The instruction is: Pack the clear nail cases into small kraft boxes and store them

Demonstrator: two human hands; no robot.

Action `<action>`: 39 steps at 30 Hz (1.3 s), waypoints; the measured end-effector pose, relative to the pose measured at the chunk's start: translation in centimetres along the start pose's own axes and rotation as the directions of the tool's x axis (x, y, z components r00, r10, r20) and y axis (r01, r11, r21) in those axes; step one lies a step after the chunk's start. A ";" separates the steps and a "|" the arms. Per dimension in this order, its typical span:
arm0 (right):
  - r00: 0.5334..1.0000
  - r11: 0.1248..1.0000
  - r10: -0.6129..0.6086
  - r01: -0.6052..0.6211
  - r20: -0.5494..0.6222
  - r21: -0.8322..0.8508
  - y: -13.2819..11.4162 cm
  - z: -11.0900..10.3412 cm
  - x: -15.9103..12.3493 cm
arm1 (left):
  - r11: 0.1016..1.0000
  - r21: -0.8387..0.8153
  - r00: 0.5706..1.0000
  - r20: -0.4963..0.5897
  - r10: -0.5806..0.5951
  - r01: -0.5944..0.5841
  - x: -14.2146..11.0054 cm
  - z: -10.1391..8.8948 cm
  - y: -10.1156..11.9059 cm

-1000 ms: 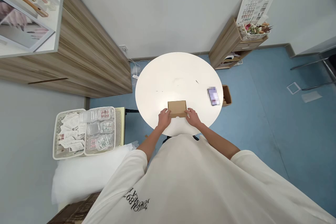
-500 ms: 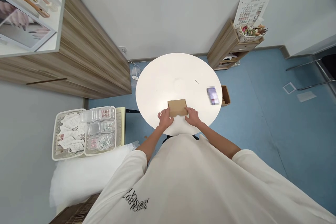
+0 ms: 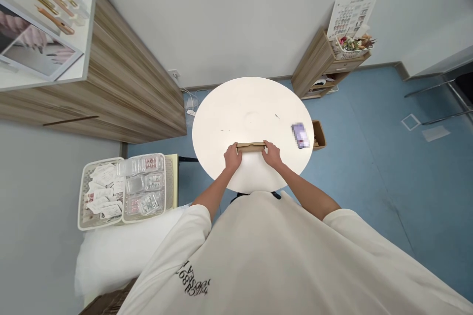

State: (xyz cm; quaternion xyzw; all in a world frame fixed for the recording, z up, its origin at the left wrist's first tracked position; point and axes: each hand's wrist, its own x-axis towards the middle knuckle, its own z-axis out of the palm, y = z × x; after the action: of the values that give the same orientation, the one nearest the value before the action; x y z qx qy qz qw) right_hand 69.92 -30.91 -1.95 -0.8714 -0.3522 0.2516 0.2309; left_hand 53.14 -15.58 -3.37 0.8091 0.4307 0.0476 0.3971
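Gripping the cardboard box [image 3: 251, 148] by its ends at the near side of the desk [image 3: 236, 103], our left hand [image 3: 232, 157] and right hand [image 3: 272, 155] could buckle it if our fingers squeeze unevenly.

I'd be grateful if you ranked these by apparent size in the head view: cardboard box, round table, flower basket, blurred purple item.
1. Round table
2. Flower basket
Cardboard box and blurred purple item: too alike to rank, both smallest.
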 end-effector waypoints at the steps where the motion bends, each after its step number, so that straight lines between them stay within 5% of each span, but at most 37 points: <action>1: 1.000 1.000 -0.002 0.002 -0.003 -0.008 0.0 -0.1 0.3 | 1.000 0.006 1.000 -0.003 0.004 -0.004 0.4 0.0 -0.1; 8: 1.000 1.000 -0.018 0.018 0.006 -0.001 0.1 -0.6 2.1 | 0.993 0.119 1.000 -0.026 0.005 -0.002 2.3 -0.4 0.2; 14: 0.999 0.998 0.000 -0.002 0.035 0.056 0.0 -0.5 2.3 | 0.998 0.060 1.000 0.022 0.010 -0.011 2.3 -0.6 0.2; 29: 0.994 0.986 -0.106 0.108 0.020 -0.131 -0.2 -0.8 2.0 | 0.991 -0.127 0.998 0.022 0.053 -0.050 2.5 -0.9 -0.1; 39: 0.993 0.980 -0.106 0.112 0.041 -0.165 -0.4 -1.2 1.9 | 0.999 0.004 0.997 0.066 0.034 -0.034 2.8 -1.4 0.3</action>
State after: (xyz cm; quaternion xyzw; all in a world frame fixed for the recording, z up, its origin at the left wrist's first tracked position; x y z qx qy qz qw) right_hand 71.60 -29.56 -1.35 -0.8629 -0.4229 0.2224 0.1649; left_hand 54.51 -12.77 -2.94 0.8183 0.4037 0.0264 0.4084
